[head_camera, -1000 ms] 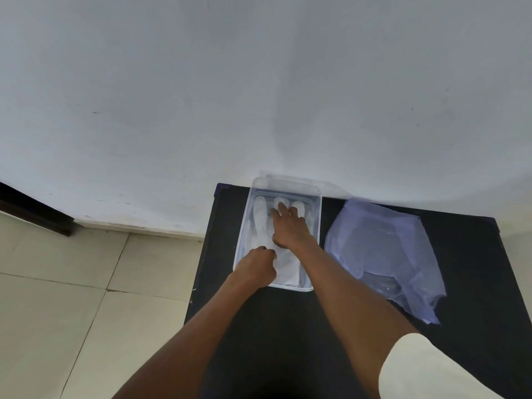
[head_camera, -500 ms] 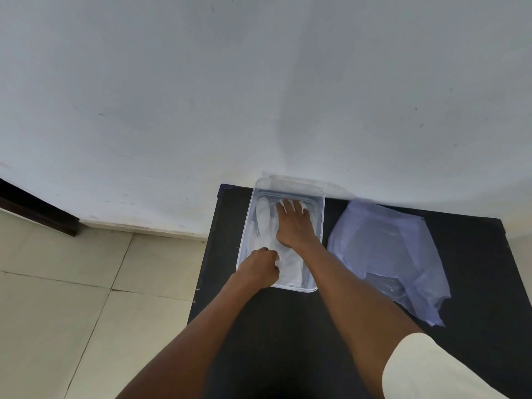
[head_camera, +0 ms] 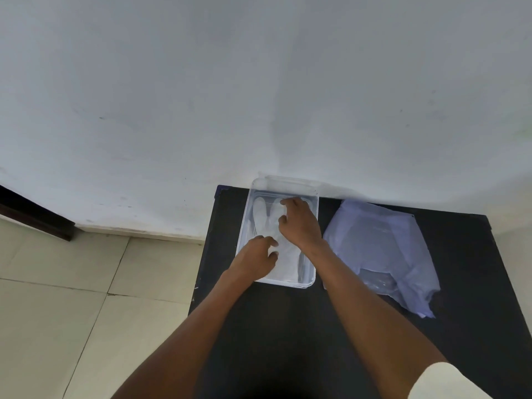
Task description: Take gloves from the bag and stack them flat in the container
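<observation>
A clear plastic container (head_camera: 314,234) stands at the table's far left corner against the wall. White gloves (head_camera: 263,218) lie flat inside it, fingers pointing to the wall. My left hand (head_camera: 254,259) rests on the cuff end of the top glove near the container's front left, fingers curled on it. My right hand (head_camera: 299,223) presses down on the glove's finger part, hiding the right fingers of the glove. The translucent bluish bag (head_camera: 380,249) lies crumpled to the right of the container.
The black table (head_camera: 288,326) ends just left of the container, with tiled floor (head_camera: 72,298) below. A white wall (head_camera: 259,96) runs directly behind the container and bag.
My right hand has shifted toward the far right of the container and its fingers have curled over the glove's fingers. My left hand has opened slightly on the cuff.
</observation>
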